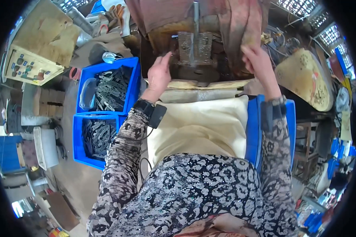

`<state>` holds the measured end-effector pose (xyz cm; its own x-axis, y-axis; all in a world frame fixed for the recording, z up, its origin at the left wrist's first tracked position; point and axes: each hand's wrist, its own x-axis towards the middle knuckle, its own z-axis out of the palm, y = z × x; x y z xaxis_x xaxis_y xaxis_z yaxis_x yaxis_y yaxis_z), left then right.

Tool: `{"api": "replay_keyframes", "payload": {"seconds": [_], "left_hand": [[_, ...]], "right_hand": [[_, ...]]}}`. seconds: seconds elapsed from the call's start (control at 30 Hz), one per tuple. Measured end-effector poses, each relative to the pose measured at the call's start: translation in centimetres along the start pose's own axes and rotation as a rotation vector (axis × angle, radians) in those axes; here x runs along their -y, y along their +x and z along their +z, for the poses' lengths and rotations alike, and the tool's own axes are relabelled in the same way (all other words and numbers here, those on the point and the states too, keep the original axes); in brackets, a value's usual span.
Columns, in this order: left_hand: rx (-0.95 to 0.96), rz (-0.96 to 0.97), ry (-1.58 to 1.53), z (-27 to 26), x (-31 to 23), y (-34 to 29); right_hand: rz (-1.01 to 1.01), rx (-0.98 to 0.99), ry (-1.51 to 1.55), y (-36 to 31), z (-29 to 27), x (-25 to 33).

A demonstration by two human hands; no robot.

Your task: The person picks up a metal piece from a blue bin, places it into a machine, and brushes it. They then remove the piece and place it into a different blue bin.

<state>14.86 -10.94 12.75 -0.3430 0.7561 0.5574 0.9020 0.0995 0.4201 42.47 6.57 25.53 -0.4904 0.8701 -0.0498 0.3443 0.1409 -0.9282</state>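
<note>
In front of me is a wet, brown-stained machine recess with an upright metal rod [196, 27] and a round, dark base [199, 74] below it. My left hand [159, 77] is raised at the recess's left front, fingers bent and drawn together; whatever they may hold is too small to make out. A stained reddish cloth curtain [241, 23] hangs over the opening, parted around the rod. At its right edge, my right hand [261, 67] has its fingers curled against the fabric. Both wrists wear dark bands, and a black box sits at the left one.
Two blue bins [80, 136] of dark metal parts stand to my left, the farther also holding a clear plastic container [88, 94]. A cream cloth [197, 122] covers my lap area. Another blue bin [290, 126] is at my right. A control box [31, 65] stands far left.
</note>
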Motion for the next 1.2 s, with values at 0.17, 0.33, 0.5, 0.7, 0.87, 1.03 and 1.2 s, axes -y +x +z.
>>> {"api": "replay_keyframes", "payload": {"seconds": [0.17,0.33,0.5,0.7,0.87,1.03,1.2], "left_hand": [[0.114,0.015,0.16,1.4,0.8,0.2],[0.055,0.151,0.19,1.7,3.1,-0.8],[0.229,-0.013,0.064,2.1,6.4,-0.5],[0.334,-0.166,-0.051,2.3,5.1,-1.1],[0.447,-0.278,-0.108,0.9,12.8,0.8],[0.495,-0.287,-0.114,1.1,14.5,0.6],[0.473,-0.338,-0.191,1.1,13.6,0.8]], "right_hand": [[-0.964,-0.081,-0.374,1.2,5.3,-2.8],[-0.211,-0.044,-0.406,-9.3,6.1,-8.5],[0.074,-0.482,-0.468,-20.0,1.1,-17.6],[0.742,-0.47,-0.677,-32.4,-10.5,-30.0],[0.85,-0.124,-0.739,-32.5,-5.8,-35.3],[0.889,0.095,-0.687,-31.1,-5.4,-36.6],[0.955,0.013,-0.66,-30.5,-5.0,-35.7]]}}
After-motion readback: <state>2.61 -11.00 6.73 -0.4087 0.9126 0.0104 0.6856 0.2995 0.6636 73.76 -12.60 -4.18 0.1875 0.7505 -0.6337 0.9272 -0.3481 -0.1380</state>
